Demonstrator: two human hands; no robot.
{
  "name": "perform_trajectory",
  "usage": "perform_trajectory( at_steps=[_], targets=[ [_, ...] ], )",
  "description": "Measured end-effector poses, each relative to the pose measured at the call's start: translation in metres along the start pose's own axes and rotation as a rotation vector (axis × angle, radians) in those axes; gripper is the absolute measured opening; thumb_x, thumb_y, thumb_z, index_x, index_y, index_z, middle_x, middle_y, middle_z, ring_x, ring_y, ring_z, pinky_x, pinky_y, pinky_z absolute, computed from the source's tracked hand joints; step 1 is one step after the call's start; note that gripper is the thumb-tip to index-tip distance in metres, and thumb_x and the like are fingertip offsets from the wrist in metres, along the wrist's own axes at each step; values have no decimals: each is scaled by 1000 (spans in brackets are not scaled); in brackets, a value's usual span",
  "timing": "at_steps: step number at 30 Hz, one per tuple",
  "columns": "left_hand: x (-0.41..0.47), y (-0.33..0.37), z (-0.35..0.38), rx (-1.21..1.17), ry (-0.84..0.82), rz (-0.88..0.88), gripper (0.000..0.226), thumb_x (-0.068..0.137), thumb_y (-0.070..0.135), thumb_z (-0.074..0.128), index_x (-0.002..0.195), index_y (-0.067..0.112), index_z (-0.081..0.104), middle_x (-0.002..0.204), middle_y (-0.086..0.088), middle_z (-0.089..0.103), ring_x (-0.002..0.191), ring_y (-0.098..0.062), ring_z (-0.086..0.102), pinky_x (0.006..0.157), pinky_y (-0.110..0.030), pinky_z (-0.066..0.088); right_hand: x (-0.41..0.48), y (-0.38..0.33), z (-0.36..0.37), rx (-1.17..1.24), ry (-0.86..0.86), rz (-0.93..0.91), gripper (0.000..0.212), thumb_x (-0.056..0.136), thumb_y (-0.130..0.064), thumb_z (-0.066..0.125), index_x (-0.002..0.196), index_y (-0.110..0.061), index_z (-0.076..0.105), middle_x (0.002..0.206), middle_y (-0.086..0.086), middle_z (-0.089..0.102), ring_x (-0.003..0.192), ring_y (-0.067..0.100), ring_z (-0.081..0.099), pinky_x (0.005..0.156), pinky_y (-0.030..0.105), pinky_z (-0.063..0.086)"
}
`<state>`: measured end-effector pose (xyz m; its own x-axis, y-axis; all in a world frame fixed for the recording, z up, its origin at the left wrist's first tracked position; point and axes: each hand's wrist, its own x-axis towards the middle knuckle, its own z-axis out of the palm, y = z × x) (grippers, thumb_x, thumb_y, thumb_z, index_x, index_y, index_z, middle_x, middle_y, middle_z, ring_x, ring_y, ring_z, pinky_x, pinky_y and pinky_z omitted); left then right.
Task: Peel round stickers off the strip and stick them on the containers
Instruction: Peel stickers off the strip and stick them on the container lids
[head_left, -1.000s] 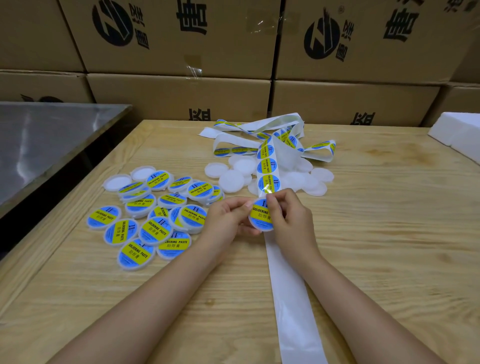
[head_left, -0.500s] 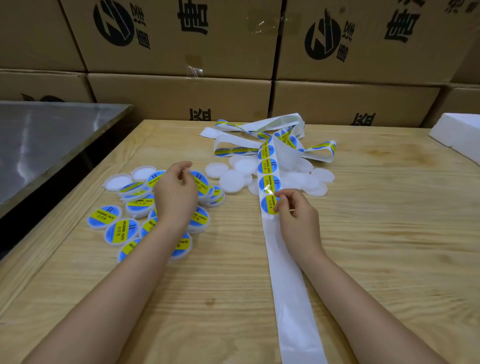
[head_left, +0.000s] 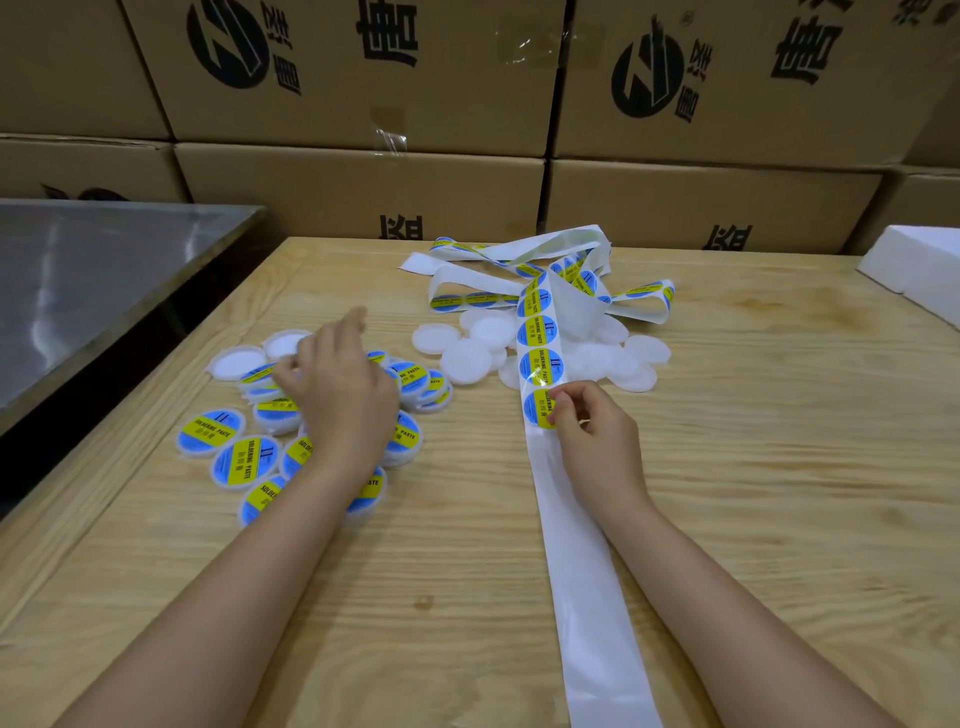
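- While the long white backing strip (head_left: 582, 545) lies flat along the wooden bench (head_left: 779, 467), its nearest round blue-and-yellow sticker (head_left: 535, 410) sits at the end of the printed run, with bare backing paper below it toward the person.
- Pinching at that sticker's right edge, the right hand (head_left: 597, 441) has its grip closed on the rim, judged to be lifting it for the peel.
- Three more stickers climb the strip above it, each reading "SOLDERING PASTE" on a yellow band; smaller characters beside it are too small to read.
- Plain white round containers (head_left: 467, 358), not yet labelled, lie just beyond the strip, within easy reach of the next sticker.
- Labelled white containers (head_left: 228, 457) lie heaped to the left, probably kept apart as finished work.
- Hovering over that heap, the left hand (head_left: 337, 395) has its fingers spread and loose, its grip empty as far as can be seen.
- Stacked brown cardboard boxes (head_left: 363, 192) behind carry a black round logo and large characters.
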<state>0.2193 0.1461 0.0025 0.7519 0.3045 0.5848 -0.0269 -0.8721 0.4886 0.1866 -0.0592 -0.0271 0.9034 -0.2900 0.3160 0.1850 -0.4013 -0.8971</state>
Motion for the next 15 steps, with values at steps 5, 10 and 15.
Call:
perform_trajectory(
  at_steps=[5,10,15],
  targets=[
    [-49,49,0,-185,-235,799,37,70,14,38,86,7,71,89,-8,70,82,-27,67,77,-35,45,1,1,-2,12,39,5,18,93,-18,49,82,-15,63,73,-4,65,68,10,55,59,15,38],
    [-68,47,17,-134,-693,809,35,93,23,40,123,20,58,132,4,54,123,-16,47,95,-37,36,2,-2,-8,-35,130,-24,14,90,-10,52,85,-14,64,81,-2,65,75,8,57,70,22,44],
    [-69,46,24,-120,-680,806,37,97,28,38,132,24,50,143,5,43,130,-12,39,100,-31,28,7,1,-2,-192,194,-15,23,85,-3,54,105,-7,63,111,11,57,109,29,47,96,32,33]
  ],
)
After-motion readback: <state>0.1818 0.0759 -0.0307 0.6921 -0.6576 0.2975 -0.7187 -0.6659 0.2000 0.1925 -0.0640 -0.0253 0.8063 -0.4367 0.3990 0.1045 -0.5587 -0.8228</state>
